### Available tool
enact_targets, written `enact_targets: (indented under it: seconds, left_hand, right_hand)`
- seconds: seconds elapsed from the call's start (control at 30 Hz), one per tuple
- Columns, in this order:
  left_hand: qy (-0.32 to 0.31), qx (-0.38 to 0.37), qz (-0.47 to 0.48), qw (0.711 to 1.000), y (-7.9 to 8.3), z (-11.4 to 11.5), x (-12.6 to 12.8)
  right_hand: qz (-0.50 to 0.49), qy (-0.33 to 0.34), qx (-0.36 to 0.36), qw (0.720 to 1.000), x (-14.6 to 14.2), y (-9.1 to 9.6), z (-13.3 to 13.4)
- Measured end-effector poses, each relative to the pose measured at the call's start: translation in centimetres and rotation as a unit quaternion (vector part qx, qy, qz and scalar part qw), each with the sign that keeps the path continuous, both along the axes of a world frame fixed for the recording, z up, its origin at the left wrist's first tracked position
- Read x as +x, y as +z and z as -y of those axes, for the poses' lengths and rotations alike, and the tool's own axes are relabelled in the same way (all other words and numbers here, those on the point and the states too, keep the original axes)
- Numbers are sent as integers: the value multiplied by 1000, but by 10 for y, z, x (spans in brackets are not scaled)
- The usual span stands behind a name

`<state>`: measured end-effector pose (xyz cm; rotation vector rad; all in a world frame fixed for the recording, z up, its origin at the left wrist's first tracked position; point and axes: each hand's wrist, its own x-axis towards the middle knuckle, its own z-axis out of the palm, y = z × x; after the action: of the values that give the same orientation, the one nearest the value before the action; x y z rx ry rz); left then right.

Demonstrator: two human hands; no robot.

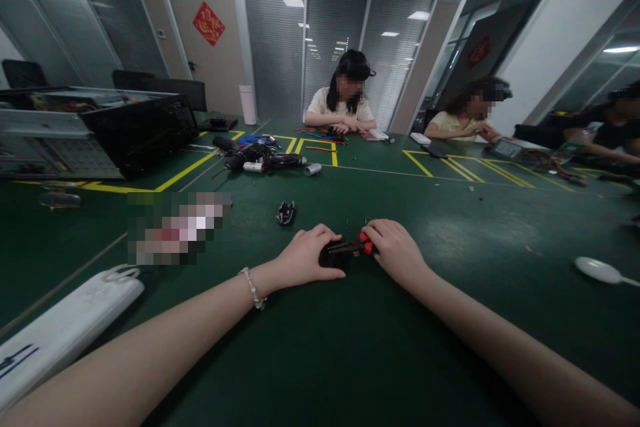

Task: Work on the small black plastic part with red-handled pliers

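My left hand [306,255] is wrapped round a small black part [336,259] on the green table, thumb on the near side and fingers on the far side. Red-handled pliers [367,243] are gripped in my right hand [397,247]. Their long dark jaws point left and lie over the black part; whether they bite on it I cannot tell. A few tiny bits lie beside the pliers. Beyond my left hand sits a small black and silver broken piece [286,213].
Farther back lies a pile of black parts and wires [255,155] with a silver cylinder [313,169]. An open computer case [95,130] stands at left, a white power strip [70,327] nearer. At right is a white spoon [600,270]. Several people sit across the table [475,360].
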<state>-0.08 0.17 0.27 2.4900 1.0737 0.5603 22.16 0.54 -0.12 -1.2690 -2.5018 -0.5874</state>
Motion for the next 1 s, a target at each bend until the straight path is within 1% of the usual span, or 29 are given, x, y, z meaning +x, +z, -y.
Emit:
enact_targets:
  seconds: [0.5,0.73,0.93,1.0]
  left_hand:
    - [-3,-6,0,1000,0,0,0]
    - [-4,-18,-3,1000,2,1,-1]
    - [4,-1,2,1000,0,0,-1]
    - [2,0,-1,1000,0,0,0]
  right_hand:
    - [24,-15,0,1000,-2,1,1]
    - [28,-18,-14,999,-2,2,1]
    - [47,-19,22,998,-3,5,4]
    - [49,-20,24,998,-3,5,4]
